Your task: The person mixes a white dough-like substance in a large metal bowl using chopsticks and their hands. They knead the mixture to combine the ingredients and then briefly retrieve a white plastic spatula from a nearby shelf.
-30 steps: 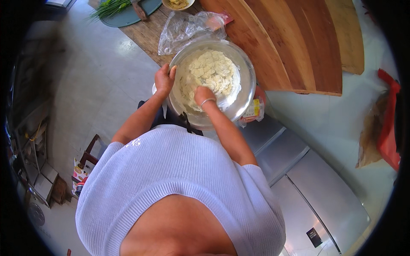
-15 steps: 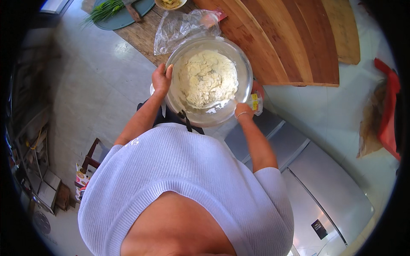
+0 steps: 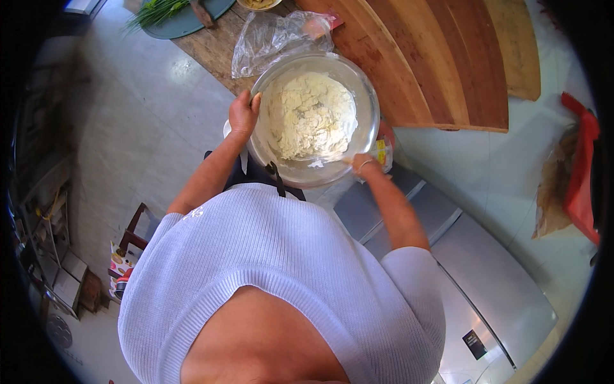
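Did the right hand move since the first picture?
Yes. Against the bowl, the right hand went right and a little down the picture: from in the dough to the bowl's lower right rim.

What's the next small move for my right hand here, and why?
I'd probably sweep your right hand inward, toward the lumpy dough. It's at the metal bowl's lower right side, near a white patch, apparently loose flour, and your left hand is holding the opposite rim.
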The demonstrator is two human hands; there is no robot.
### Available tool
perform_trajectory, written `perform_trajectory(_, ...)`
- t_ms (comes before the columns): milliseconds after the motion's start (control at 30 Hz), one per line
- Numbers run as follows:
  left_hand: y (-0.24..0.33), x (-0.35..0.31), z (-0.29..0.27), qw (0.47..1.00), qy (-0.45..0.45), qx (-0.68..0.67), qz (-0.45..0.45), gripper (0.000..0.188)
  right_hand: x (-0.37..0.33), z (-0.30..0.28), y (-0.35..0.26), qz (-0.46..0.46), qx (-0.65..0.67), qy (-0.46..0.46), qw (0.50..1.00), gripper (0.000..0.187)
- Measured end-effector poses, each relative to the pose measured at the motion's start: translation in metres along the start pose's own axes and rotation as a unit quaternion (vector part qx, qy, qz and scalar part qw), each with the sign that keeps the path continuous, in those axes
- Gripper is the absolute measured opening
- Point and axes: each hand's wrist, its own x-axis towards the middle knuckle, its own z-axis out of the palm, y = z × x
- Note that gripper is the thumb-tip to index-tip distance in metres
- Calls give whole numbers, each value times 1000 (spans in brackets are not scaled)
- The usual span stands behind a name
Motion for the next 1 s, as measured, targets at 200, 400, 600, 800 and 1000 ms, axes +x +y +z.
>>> perform_trajectory(200, 4, 2, -1, 1000, -22, 5, 3, 33, 30, -127, -1, 74, -167, 163, 970, 25)
perform_trajectory(400, 4, 0, 2, 1000, -20, 22, -3, 33, 27, -91, 14, 67, -167, 192, 965, 26)
perform_trajectory(600, 3, -2, 3, 1000, -2, 7, -11, 32, -36, 7, -12, 72, -62, -1, 995, 28)
perform_trajectory(800, 5, 1, 2, 999, -31, 10, -14, 30, 6, -34, 20, 69, -103, 42, 991, 28)
perform_trajectory(1000, 0, 1, 4, 999, -40, 16, -7, 30, -2, -158, -20, 94, -204, 137, 965, 25)
